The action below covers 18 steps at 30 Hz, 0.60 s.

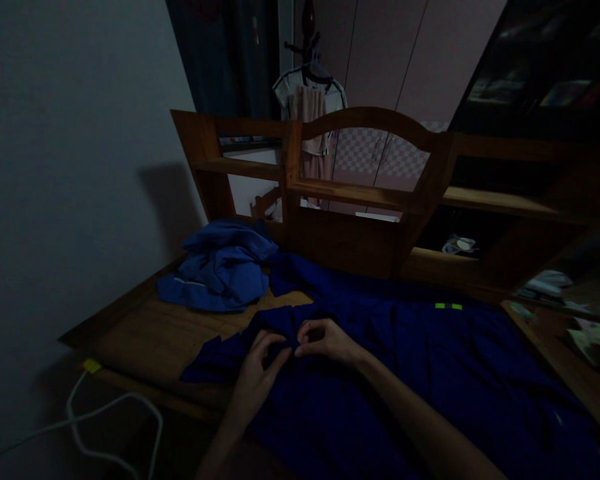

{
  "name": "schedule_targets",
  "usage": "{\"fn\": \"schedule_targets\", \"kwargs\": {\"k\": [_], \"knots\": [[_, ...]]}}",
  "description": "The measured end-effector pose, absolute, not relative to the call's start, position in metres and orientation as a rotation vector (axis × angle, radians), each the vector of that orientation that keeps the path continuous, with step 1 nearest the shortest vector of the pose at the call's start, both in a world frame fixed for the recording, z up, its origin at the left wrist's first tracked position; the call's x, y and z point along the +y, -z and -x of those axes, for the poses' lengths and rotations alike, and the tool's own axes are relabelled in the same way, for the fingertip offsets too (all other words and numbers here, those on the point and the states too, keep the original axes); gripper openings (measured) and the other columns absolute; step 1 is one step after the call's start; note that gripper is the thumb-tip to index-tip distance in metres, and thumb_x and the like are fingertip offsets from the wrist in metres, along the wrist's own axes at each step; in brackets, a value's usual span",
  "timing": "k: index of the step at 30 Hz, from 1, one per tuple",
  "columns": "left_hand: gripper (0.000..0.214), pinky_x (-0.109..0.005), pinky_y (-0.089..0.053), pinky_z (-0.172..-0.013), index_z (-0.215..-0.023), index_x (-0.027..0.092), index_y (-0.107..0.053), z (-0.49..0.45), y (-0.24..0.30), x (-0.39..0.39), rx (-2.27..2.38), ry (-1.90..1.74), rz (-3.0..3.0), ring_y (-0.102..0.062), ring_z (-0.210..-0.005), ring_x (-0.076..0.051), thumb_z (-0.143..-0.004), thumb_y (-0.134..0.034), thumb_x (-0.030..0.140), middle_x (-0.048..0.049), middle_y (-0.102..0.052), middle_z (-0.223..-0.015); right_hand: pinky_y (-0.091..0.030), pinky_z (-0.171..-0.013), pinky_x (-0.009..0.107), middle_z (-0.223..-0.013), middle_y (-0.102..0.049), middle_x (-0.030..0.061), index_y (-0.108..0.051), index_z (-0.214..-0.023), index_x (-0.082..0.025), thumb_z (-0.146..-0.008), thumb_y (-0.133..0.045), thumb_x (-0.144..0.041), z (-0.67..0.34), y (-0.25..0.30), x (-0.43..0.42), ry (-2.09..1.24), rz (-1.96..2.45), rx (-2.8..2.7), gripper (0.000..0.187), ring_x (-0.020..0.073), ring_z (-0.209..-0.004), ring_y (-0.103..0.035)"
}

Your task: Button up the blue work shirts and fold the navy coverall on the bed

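A dark blue garment (430, 360) lies spread over a wooden desk (140, 333) in dim light. My left hand (257, 370) and my right hand (325, 341) meet near the garment's upper left part. Both have their fingers curled and pinch a fold of the blue cloth between them. A small yellow-green tag (449, 306) shows on the garment further right. My forearms reach in from the bottom of the view.
A crumpled lighter blue garment (223, 270) sits at the desk's back left, by the wall. A wooden shelf unit (360, 193) rises behind the desk. A white cable (115, 417) hangs off the front left. Clothes hang on a rack (310, 100) behind.
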<state>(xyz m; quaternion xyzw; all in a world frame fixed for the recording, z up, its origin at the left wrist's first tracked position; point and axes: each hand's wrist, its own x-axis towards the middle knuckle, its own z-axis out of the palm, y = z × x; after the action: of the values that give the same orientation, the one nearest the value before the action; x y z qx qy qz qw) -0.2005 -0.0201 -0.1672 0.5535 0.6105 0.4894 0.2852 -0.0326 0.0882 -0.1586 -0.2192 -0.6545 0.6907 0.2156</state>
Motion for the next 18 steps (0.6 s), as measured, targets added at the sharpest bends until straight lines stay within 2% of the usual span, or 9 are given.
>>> {"fn": "schedule_targets", "kwargs": {"k": [4, 10, 18], "knots": [[0.021, -0.028, -0.044, -0.08, -0.094, 0.02, -0.062, 0.198, 0.168, -0.022, 1.653, -1.353, -1.477, -0.057, -0.094, -0.02, -0.083, -0.059, 0.037, -0.0055, -0.057, -0.097, -0.037, -0.065, 0.023, -0.073, -0.054, -0.0023, -0.064, -0.078, -0.014, -0.058, -0.083, -0.036, 0.033, 0.162, 0.09, -1.934, 0.61, -1.793, 0.035, 0.0099, -0.068, -0.048], [0.015, -0.027, -0.043, -0.084, -0.086, 0.018, -0.061, 0.198, 0.165, -0.022, 1.512, -1.354, -1.433, -0.056, -0.094, -0.018, -0.079, -0.064, 0.032, -0.0041, -0.057, -0.094, -0.038, -0.066, 0.023, -0.073, -0.057, -0.0009, -0.064, -0.083, -0.012, -0.066, -0.08, -0.033, 0.033, 0.163, 0.089, -1.998, 0.548, -1.75, 0.031, 0.0103, -0.068, -0.051], [0.027, -0.026, -0.042, -0.08, -0.096, 0.018, -0.063, 0.209, 0.158, -0.021, 1.47, -1.174, -1.295, -0.057, -0.096, -0.019, -0.079, -0.065, 0.039, -0.005, -0.061, -0.099, -0.034, -0.062, 0.021, -0.072, -0.054, -0.0015, -0.063, -0.082, -0.012, -0.07, -0.077, -0.032, 0.032, 0.159, 0.088, -1.98, 0.529, -1.801, 0.028, 0.0089, -0.066, -0.047]]}}
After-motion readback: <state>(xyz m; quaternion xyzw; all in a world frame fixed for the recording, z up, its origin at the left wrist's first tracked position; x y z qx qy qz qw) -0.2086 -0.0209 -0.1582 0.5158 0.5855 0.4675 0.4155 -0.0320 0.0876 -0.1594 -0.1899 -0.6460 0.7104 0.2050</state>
